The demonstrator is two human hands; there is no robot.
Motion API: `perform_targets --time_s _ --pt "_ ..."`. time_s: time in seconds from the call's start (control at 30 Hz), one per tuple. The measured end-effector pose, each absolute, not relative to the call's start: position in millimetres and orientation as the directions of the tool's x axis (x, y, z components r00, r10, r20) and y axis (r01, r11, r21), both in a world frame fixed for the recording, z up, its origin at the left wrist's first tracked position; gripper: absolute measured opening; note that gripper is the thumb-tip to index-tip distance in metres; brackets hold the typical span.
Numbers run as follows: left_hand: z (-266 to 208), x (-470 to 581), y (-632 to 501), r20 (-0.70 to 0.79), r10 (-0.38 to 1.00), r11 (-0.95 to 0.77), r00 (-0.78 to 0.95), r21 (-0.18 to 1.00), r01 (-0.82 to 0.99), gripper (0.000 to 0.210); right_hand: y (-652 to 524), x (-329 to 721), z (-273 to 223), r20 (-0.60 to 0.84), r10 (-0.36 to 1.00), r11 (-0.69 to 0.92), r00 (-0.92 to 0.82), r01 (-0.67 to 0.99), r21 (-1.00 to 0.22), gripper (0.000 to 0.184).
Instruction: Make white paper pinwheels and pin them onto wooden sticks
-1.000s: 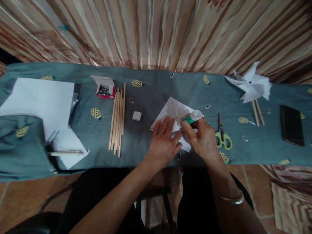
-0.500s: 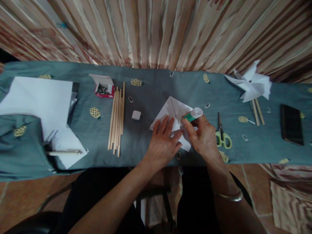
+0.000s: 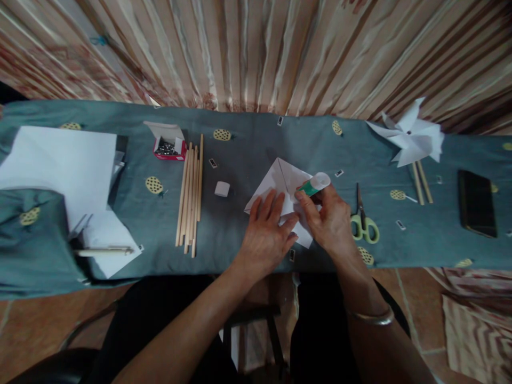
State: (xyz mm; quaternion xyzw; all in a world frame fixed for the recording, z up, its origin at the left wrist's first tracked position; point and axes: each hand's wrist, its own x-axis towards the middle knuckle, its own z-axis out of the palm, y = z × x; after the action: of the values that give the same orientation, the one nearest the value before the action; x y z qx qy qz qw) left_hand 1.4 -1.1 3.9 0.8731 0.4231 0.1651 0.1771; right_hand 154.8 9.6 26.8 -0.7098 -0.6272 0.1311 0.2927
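A white paper square [image 3: 267,184] with dark diagonal lines lies turned cornerwise on the cloth, its near part covered by my hands. My left hand [image 3: 267,232] rests flat on it with fingers spread. Gripped in my right hand [image 3: 330,216] is a green and white glue stick [image 3: 314,184], tilted, its lower end down at the paper; the tip is hidden by my fingers. The white glue cap [image 3: 222,189] sits apart to the left. Just right of my right hand lie scissors [image 3: 364,226] with light green handles.
Wooden sticks [image 3: 190,197] lie left of the cap, beside a red box [image 3: 170,149] of small metal pins. White paper sheets [image 3: 72,160] and a pen [image 3: 104,251] are at far left. A paper pinwheel [image 3: 412,136] and a phone [image 3: 478,204] lie at right.
The glue stick and my right hand have shifted very slightly to the left over the paper, much as the whole view has. My left hand stays on the paper.
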Motion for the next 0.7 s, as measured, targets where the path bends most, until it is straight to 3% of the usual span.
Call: perform_targets --time_s 0.7 --pt "3.6 0.9 -1.0 0.136 0.79 -0.589 0.597 0.437 0.68 0.039 16.2 147.9 27.5 0.167 0.97 -0.036 0.175 0.788 -0.615 0.03"
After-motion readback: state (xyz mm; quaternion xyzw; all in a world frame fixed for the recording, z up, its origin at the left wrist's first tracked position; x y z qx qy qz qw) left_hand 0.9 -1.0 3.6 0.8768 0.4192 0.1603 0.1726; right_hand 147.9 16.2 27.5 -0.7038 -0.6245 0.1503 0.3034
